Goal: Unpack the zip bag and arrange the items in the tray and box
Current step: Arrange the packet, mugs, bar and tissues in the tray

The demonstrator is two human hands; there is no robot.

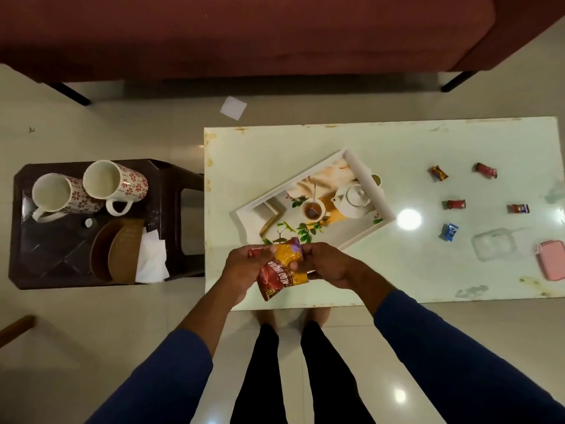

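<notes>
A white glossy counter [397, 148] is standing on a pale tiled floor [122, 130], with a dark red sofa [244, 32] running along the far side.

Fingers: the fingers of the left hand [241, 270] are closing on the left edge of the snack packets [282, 270], and the fingers of the right hand [327, 266] are pinching the right edge. Both hands are holding the packets just above the near edge of the counter. One packet is red and one is yellow-orange; they are overlapping. How many packets are in the bundle cannot be told.

Just beyond the hands, a white tray [363, 175] with a printed teapot picture is lying on the counter, turned at an angle. Its near corner is sitting behind the packets.

Well to the right of the tray, five small wrapped candies are lying apart from each other on the counter: a brown one [438, 173], a red one [486, 170], a second red one [455, 204], a purple one [518, 208] and a blue one [449, 231]. Near the blue candy, a clear box [492, 244] is resting on the counter, and a pink lid [552, 260] is lying just beside it at the right edge.

To the left of the counter, a dark stool [171, 179] is carrying two floral mugs [91, 191], brown plates [116, 249] and white tissue [151, 255].

Blue sleeves [458, 362] are covering both forearms.
</notes>
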